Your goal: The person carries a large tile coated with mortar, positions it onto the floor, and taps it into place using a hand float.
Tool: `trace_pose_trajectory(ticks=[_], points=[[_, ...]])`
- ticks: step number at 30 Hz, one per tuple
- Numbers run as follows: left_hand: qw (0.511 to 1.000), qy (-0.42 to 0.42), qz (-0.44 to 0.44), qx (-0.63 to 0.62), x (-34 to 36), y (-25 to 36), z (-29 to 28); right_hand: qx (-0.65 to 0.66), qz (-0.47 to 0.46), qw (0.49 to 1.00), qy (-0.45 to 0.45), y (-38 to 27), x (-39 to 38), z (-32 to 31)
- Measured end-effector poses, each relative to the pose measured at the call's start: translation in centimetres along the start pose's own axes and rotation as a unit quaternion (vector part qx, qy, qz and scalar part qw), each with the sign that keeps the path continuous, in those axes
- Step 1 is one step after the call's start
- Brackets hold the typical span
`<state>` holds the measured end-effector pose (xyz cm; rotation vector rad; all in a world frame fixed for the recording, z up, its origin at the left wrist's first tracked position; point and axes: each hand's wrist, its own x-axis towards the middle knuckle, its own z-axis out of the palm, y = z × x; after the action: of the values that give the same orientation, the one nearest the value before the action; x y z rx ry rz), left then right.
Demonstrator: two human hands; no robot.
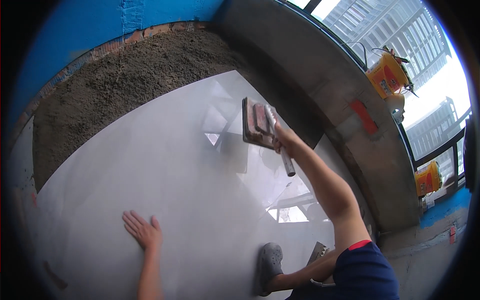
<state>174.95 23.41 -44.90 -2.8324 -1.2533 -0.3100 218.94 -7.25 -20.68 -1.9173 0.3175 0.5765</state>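
A large glossy pale grey tile [170,150] spreads across the middle, with window light reflected in it. My left hand [144,231] lies flat on its near left part, fingers stretched out and holding nothing. My right hand [284,138] is closed around the grey handle of a flat, rectangular float-like tool [258,122], reddish on top with a dark edge. Held over the far right part of the tile, the tool's underside is hidden, so I cannot tell whether it touches. A notched trowel [317,252] shows partly behind my leg.
Rough grey mortar [140,70] borders the tile along the far side, below a blue wall [85,30]. A concrete ledge [320,75] runs along the right under windows. Yellow buckets [387,75] stand on it. My foot in a grey clog [270,262] rests on the tile.
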Motion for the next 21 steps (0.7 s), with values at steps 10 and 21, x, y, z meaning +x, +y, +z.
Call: trace_pose_trajectory(ticks=[10, 21], points=[[0.986, -0.164, 0.006, -0.015, 2.4, 5.8, -3.7, -0.008, -0.499, 0.849, 0.174, -22.6, 13.0, 0.6], [0.982, -0.186, 0.004, -0.031, 3.3, 5.6, -4.4, -0.156, -0.021, 0.985, -0.073, -6.6, 19.7, 5.7]])
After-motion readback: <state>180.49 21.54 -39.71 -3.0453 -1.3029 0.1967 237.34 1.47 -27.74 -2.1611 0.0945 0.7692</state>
